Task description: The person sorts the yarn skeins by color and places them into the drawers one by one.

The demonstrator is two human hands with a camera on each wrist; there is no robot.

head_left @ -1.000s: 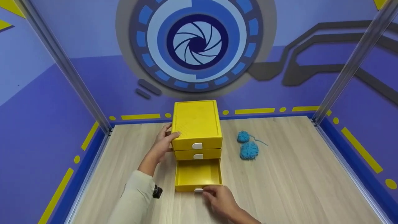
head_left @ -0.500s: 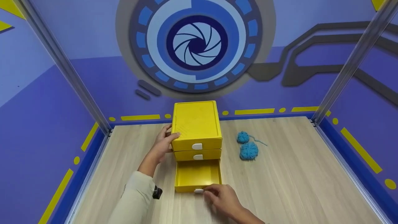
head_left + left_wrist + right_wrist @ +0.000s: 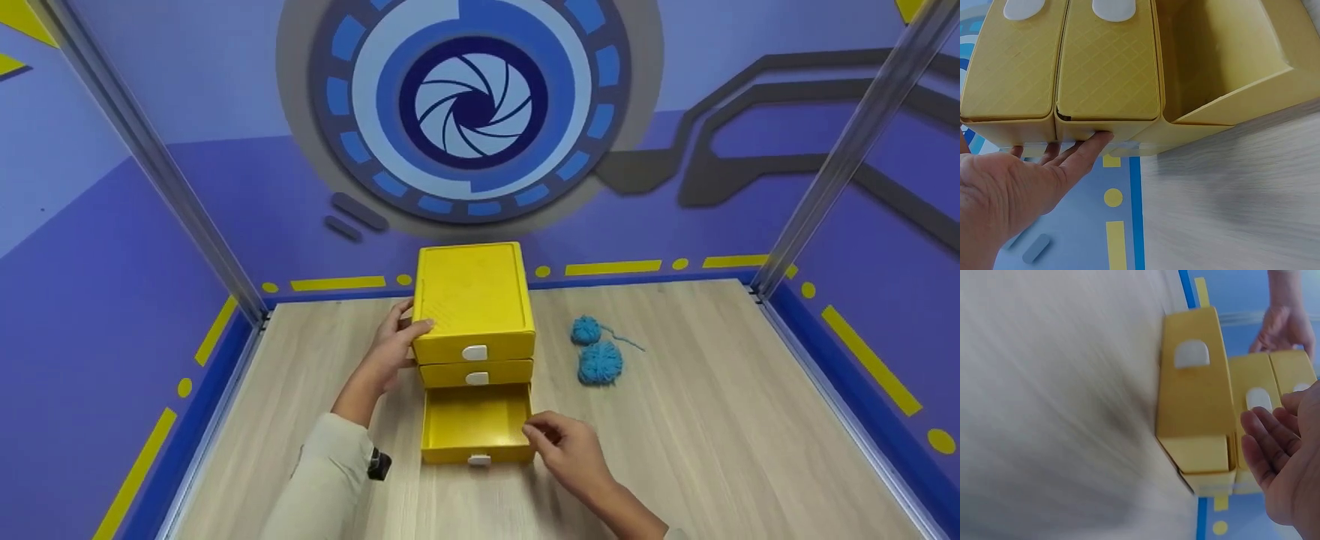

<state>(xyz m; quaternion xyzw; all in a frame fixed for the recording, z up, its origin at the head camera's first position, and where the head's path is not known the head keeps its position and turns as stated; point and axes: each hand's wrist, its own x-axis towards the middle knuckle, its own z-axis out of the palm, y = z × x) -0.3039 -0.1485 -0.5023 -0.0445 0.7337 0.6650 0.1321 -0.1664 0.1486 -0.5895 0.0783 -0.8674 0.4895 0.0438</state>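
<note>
A yellow drawer cabinet (image 3: 472, 289) stands at the back of the table, its three drawers fitted with white tabs. The bottom drawer (image 3: 478, 454) is pulled out and its inside is bare; the upper two are closed. My left hand (image 3: 391, 346) rests against the cabinet's left side, thumb over the top edge; the left wrist view shows its fingers (image 3: 1081, 154) fairly straight along the side wall. My right hand (image 3: 574, 454) hovers at the open drawer's front right corner with fingers loosely bent, holding nothing. Two blue yarn balls (image 3: 600, 364) lie right of the cabinet.
A loose yarn tail (image 3: 626, 341) trails right from the smaller ball. Patterned blue-purple walls (image 3: 337, 172) enclose the wooden table (image 3: 712, 420) at the back and both sides, with metal posts (image 3: 840, 150) at the corners.
My right hand has let go of the bottom drawer's white tab and moved right and slightly away from me. The drawer stays pulled out, and the left hand has kept its place.
</note>
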